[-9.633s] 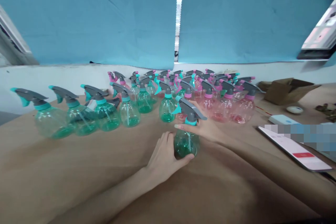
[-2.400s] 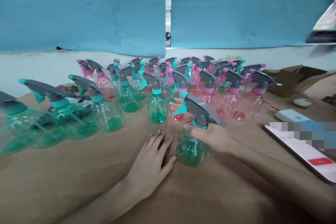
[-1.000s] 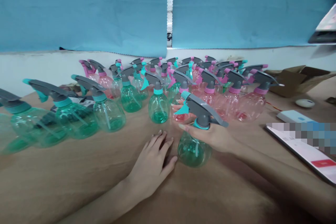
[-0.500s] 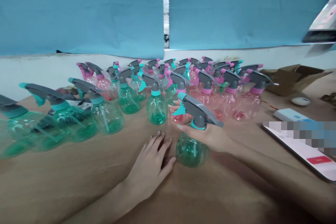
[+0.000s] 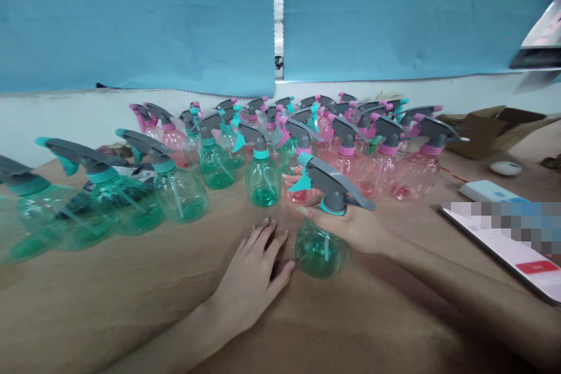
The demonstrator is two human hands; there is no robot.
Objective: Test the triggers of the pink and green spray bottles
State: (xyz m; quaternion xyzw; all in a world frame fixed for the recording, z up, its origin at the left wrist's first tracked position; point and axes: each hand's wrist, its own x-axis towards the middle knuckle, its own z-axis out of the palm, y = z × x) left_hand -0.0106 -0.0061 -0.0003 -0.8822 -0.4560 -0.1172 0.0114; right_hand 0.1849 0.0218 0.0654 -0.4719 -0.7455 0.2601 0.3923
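My right hand (image 5: 350, 225) is wrapped round the neck of a green spray bottle (image 5: 322, 252), just under its teal collar. The bottle stands on the wooden table (image 5: 210, 339), its grey trigger head with a teal nozzle pointing left. Part of the fingers is hidden behind the bottle. My left hand (image 5: 256, 263) lies flat on the tabletop left of that bottle, fingers spread and holding nothing. Straight ahead of it stands another green spray bottle (image 5: 263, 181). Behind my right hand are several pink spray bottles (image 5: 416, 175) with pink collars.
Several green spray bottles (image 5: 179, 196) stand in a row on the left. On the right are a phone (image 5: 495, 245), a white box (image 5: 486, 190), a white computer mouse (image 5: 505, 168) and an open cardboard box (image 5: 486, 134). A blue curtain (image 5: 140, 17) hangs behind.
The whole view has shifted very slightly. Both hands and the held bottle keep the same places on the table.
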